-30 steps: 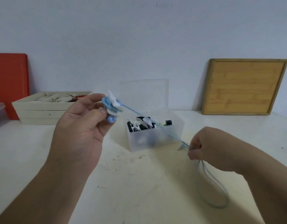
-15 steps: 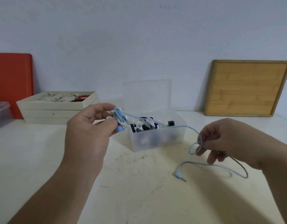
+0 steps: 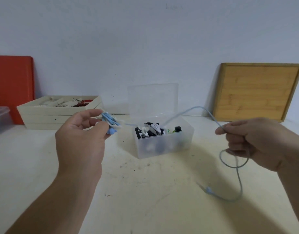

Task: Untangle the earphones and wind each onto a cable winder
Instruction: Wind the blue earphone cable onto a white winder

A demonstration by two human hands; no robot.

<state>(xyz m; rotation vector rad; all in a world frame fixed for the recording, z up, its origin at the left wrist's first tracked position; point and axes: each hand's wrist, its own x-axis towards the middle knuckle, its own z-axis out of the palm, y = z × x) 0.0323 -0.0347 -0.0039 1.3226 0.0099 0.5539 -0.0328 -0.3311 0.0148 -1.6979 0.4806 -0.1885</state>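
Blue earphone cable, light and limp, sags from the winder pinched in the left hand at nine o'clock to the right hand pinching it at three o'clock, best gripped near the winder.

Looked forward and down from head height, one wide view only. Sat close over the tabletop, forearms reaching in from the bottom corners. Faced the back wall square on, clear box dead centre, edges bowed by the wide lens.
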